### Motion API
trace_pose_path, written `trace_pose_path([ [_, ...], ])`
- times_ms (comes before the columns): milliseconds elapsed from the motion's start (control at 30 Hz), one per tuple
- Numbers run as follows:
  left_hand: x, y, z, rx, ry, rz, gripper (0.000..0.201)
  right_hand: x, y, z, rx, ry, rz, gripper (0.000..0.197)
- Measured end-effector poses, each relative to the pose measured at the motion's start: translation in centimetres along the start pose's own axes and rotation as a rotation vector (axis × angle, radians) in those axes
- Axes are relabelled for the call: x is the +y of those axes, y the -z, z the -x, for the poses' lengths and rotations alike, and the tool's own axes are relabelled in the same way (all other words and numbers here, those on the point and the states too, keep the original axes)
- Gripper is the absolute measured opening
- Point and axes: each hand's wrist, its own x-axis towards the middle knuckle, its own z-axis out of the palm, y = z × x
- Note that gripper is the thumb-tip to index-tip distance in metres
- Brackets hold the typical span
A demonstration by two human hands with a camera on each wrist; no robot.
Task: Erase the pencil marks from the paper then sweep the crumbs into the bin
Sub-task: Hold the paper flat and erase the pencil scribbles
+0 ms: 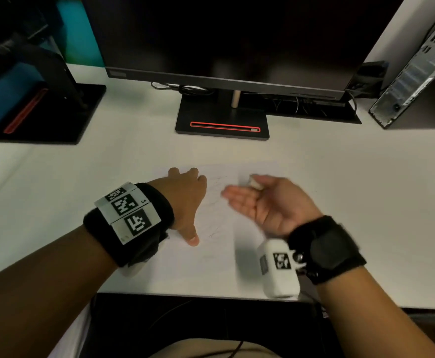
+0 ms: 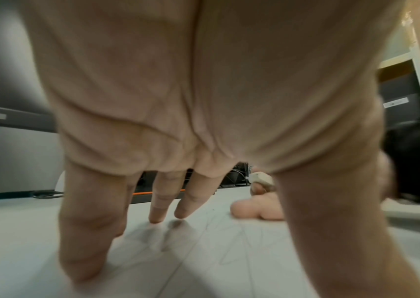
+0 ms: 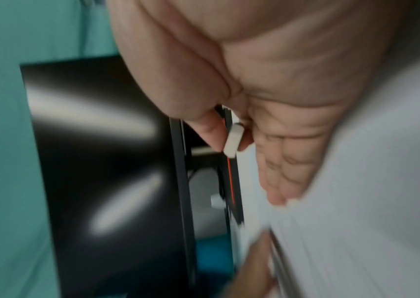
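A white sheet of paper [image 1: 219, 254] with faint pencil scribbles [image 1: 215, 215] lies on the white desk in front of me. My left hand [image 1: 185, 200] presses flat on the sheet's left part, fingers spread and straight [image 2: 157, 211]. My right hand [image 1: 260, 200] hovers over the sheet's right part on its edge, palm turned left, the lower fingers straight. Its thumb and forefinger pinch a small white eraser [image 1: 254, 183], also seen in the wrist views [image 3: 233, 141] [image 2: 262, 179]. The scribbles [image 2: 242, 238] run between the two hands. No bin is in view.
A dark monitor on a black stand [image 1: 222, 125] rises just behind the paper. A second monitor stand [image 1: 43, 112] sits at the far left and a computer case [image 1: 415, 81] at the far right. The desk's front edge [image 1: 185, 293] is near my wrists.
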Motion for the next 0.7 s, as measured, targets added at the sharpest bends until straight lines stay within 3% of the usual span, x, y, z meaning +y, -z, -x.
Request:
trace_pose_path([
  [100, 0.1, 0.2, 0.1, 0.017, -0.005, 0.008, 0.117, -3.8, 2.0, -1.2, 0.250, 0.380, -0.234, 0.032],
  [167, 0.2, 0.1, 0.0, 0.025, -0.002, 0.017, 0.122, -4.0, 1.8, -1.0, 0.270, 0.451, -0.258, 0.032],
  [233, 0.2, 0.0, -0.1, 0.032, 0.007, 0.050, 0.127, -1.9, 0.1, -0.9, 0.101, 0.278, -0.257, 0.046],
  [333, 0.0, -0.3, -0.1, 0.048, 0.014, 0.091, 0.133, 1.4, -3.0, -0.5, -0.138, -0.081, 0.076, 0.044],
  [400, 0.0, -0.4, 0.0, 0.051, 0.012, 0.096, 0.134, 1.4, -3.6, -1.0, -0.183, -0.141, 0.190, 0.043],
  [467, 0.0, -0.4, 0.1, 0.042, 0.011, 0.082, 0.135, -0.5, -2.9, -2.2, -0.108, -0.045, 0.069, 0.049],
  [567, 0.0, -0.2, 0.1, 0.033, 0.000, 0.043, 0.133, -4.0, -0.3, -3.8, 0.176, 0.268, -0.243, 0.039],
  [633, 0.0, -0.1, 0.0, 0.019, -0.004, 0.027, 0.133, -5.1, 0.9, -3.3, 0.290, 0.410, -0.211, 0.028],
  [700, -0.1, 0.2, 0.0, -0.006, 0.000, 0.033, 0.133, -5.1, 0.8, -2.3, 0.272, 0.432, 0.037, 0.013],
])
